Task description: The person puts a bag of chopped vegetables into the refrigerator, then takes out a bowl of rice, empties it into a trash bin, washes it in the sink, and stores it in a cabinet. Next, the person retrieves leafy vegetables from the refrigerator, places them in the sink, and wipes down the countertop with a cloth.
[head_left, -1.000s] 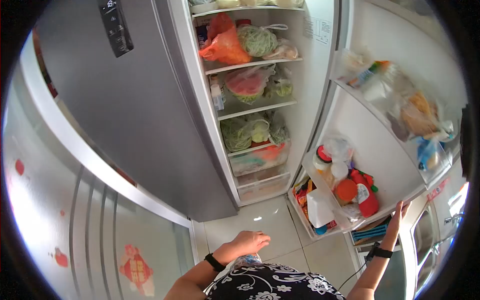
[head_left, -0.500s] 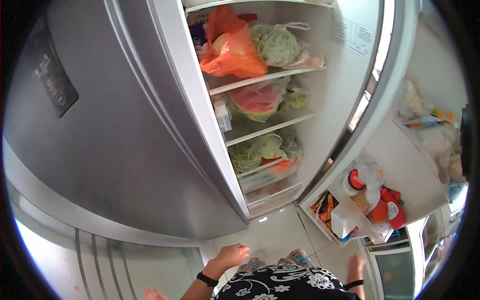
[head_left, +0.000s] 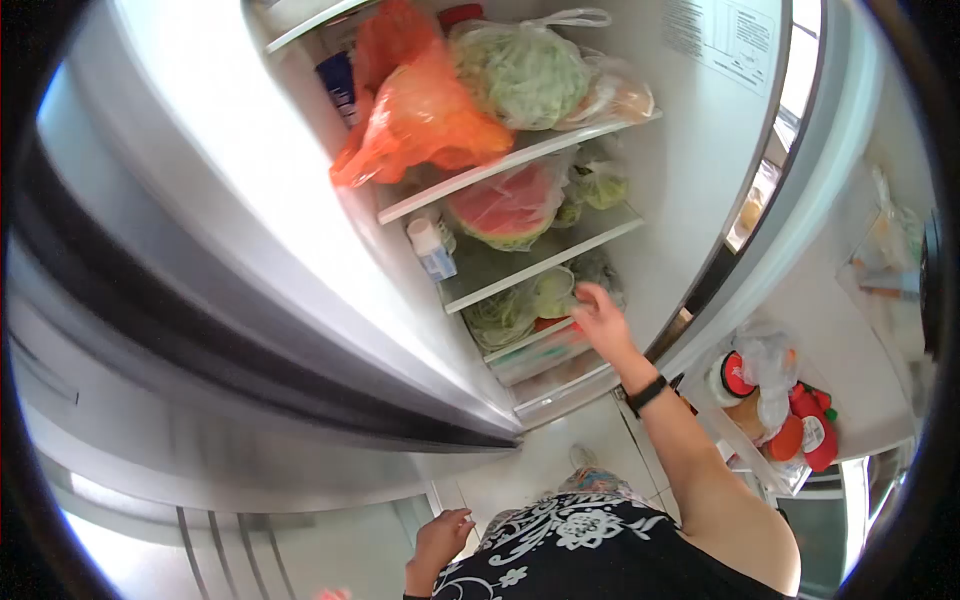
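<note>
Bagged veg nr R hand, axis unclr.

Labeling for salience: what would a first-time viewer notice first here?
Most likely the bright orange bag on the fridge's upper shelf, left of a bagged green vegetable. Next, the cut watermelon under clear wrap, one shelf down. Then the right hand, reaching in at the lower shelf.

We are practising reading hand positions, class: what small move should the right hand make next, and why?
Probably ease the right hand slightly toward the bagged pale-green vegetable: its fingers look very near it, though contact is unclear, while the left hand is low, away from the shelves.
</note>
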Demonstrator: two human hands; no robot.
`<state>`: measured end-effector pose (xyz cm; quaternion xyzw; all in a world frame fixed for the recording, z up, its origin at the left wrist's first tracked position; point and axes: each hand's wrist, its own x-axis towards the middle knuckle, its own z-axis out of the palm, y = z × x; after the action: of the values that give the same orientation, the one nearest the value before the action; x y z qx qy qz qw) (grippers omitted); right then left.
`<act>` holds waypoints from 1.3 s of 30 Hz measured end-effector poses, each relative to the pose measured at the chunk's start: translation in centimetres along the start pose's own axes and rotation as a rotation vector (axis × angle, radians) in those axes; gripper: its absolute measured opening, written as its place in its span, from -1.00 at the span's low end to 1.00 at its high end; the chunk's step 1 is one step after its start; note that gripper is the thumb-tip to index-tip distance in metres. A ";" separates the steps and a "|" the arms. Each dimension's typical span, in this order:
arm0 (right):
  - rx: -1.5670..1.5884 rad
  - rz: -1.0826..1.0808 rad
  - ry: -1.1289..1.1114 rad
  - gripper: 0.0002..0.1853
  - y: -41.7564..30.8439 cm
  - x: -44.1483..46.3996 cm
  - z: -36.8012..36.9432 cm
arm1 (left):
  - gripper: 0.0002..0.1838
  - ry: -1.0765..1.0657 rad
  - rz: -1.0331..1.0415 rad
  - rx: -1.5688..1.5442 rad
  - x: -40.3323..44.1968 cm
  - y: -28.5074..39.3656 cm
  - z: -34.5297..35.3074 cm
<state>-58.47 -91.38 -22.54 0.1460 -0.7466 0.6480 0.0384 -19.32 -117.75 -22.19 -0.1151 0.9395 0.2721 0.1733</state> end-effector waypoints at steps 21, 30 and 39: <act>-0.075 1.778 1.412 -0.82 5.0 -83.0 -4.9 | -0.42 -0.446 0.643 0.400 19.3 7.3 1.5; 0.350 1.941 0.941 -0.77 5.4 -78.8 16.2 | -0.49 -0.729 0.920 0.552 23.7 14.5 11.5; 0.008 1.554 0.837 -0.61 11.2 -75.3 10.1 | -0.52 -0.693 1.010 0.582 19.9 14.2 11.5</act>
<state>11.69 -87.31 -53.39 -0.6521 -0.5571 0.4938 -0.1433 -38.90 -102.07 -32.32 0.4832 0.8032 0.0770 0.3398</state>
